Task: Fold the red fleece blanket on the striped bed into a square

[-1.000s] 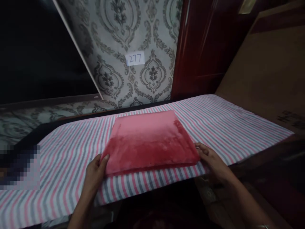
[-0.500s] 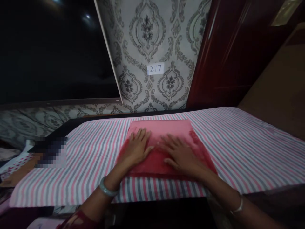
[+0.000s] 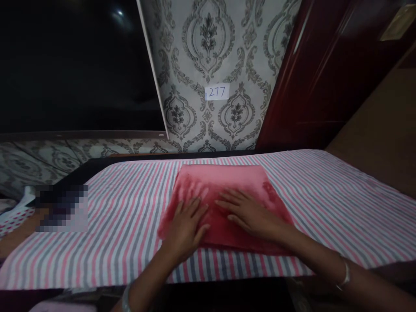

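A folded red-pink plush cloth lies flat on a striped sheet over a table. Its surface is lighter at the far side and deeper red toward me. My left hand rests palm down on the cloth's near left part, fingers stretched and a little apart. My right hand lies flat across its middle right, fingers pointing left and slightly spread. Neither hand grips anything. What lies inside the folds is hidden.
Behind the table stands a patterned wall with a paper label reading 277. A large dark screen is at the left, a dark red door at the right. A blurred-out patch covers something on the table's left end.
My left hand has slid toward me, down the cloth's left side. My right hand has shifted slightly across the cloth. The view has moved a little.
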Available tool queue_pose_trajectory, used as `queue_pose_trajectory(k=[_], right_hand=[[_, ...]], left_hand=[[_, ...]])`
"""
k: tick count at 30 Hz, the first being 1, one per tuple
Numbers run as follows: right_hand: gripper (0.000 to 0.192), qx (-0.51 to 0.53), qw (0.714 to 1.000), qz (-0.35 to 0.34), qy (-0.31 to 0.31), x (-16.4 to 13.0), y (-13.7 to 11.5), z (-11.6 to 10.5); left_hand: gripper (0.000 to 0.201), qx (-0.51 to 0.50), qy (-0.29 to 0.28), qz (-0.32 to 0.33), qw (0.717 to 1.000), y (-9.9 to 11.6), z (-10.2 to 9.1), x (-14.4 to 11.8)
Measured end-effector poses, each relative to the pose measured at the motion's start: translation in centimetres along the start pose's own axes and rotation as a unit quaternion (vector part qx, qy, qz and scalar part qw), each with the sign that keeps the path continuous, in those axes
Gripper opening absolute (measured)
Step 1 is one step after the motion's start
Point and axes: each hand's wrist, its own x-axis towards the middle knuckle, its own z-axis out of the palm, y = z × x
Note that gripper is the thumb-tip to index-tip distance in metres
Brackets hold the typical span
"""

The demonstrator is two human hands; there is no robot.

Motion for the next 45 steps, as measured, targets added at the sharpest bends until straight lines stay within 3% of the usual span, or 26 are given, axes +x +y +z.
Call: queue_pose_trajectory(k=[2,5,9,12,14,19,23,29,35,38,41,45], right_hand=[[0.052,0.0,0.999,-0.047,0.011,2.3,-0.4,-0.4],[0.052,-0.013,0.992,-0.124,-0.021,6.5,-0.8,0.2],[0.054,-0.033,0.977,-0.202,-0.066,11.6,0.2,1.7],[0.06,-0.057,0.968,-0.234,-0.071,15.0,2.1,2.2],[0.06,-0.069,0.972,-0.216,-0.063,17.3,3.7,2.1],[0.061,-0.023,0.992,-0.095,-0.074,22.2,7.5,2.1],[0.059,0.042,0.993,-0.081,-0.074,23.7,9.4,3.2],[0.059,0.061,0.994,-0.08,-0.05,23.6,9.8,4.0],[0.057,-0.017,0.999,0.002,-0.037,22.5,7.2,1.7],[0.058,-0.033,0.999,-0.016,-0.018,18.8,5.1,0.1],[0.055,-0.023,0.997,-0.066,-0.032,13.1,3.1,-0.7],[0.053,-0.023,0.993,-0.096,-0.06,7.0,2.5,-0.6]], left_hand=[[0.049,0.015,0.028,0.035,0.999,0.5,0.2,-1.8],[0.058,0.056,0.056,0.052,0.996,1.3,1.5,-3.6],[0.076,0.083,0.074,0.018,0.994,2.3,4.0,-4.8],[0.079,0.082,0.098,0.004,0.992,2.5,5.5,-5.2],[0.076,0.081,0.111,0.01,0.99,2.4,6.1,-5.4],[0.071,0.086,0.136,0.027,0.987,1.5,7.4,-5.6],[0.069,0.086,0.152,0.026,0.984,1.1,8.3,-5.7],[0.072,0.085,0.149,0.044,0.984,1.1,7.9,-5.5],[0.072,0.069,0.099,0.001,0.993,2.0,5.6,-5.4],[0.071,0.051,0.09,0.001,0.995,2.4,3.8,-5.0],[0.067,0.033,0.11,0.043,0.992,3.4,2.5,-3.7],[0.059,0.0,0.101,0.098,0.99,6.2,3.1,-1.1]])
